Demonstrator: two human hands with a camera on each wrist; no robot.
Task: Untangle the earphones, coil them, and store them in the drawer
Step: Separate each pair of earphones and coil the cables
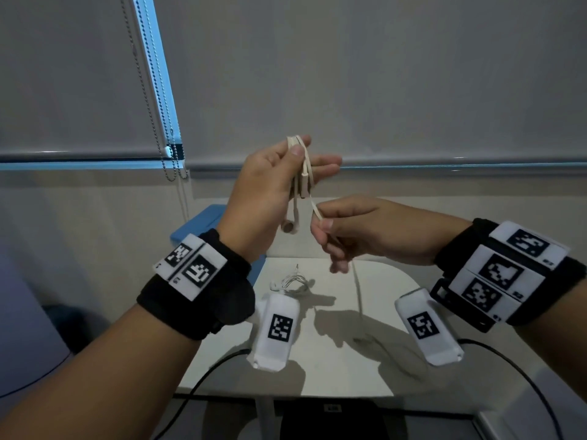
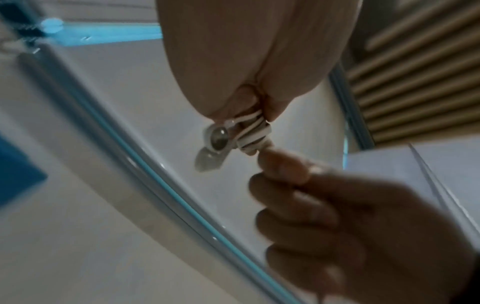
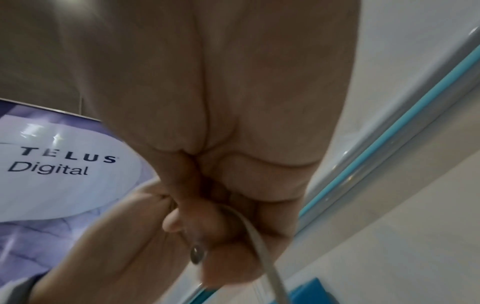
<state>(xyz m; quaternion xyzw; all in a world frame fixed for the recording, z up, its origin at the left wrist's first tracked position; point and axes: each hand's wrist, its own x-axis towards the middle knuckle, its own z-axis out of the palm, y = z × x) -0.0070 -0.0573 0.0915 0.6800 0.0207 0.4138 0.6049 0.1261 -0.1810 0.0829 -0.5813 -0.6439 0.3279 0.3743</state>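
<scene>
coiling is partly done: cream earphones [image 1: 301, 173] are looped round the left hand [image 1: 273, 182], thumb-pinned. the loose cable is pinched by the right hand [image 1: 355, 230]. storing in the drawer remains; none is seen.

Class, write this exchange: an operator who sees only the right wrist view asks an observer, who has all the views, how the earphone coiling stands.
Operator: I see only the earphone cable crossing the right hand. Where does it lead?
Observer: Up to the left hand. There it is looped round the fingers, and the thumb presses on the top of the loops.
Operator: Is any cable left to wind?
Observer: Yes. A loose tail hangs from the right hand down toward the white table.
</scene>
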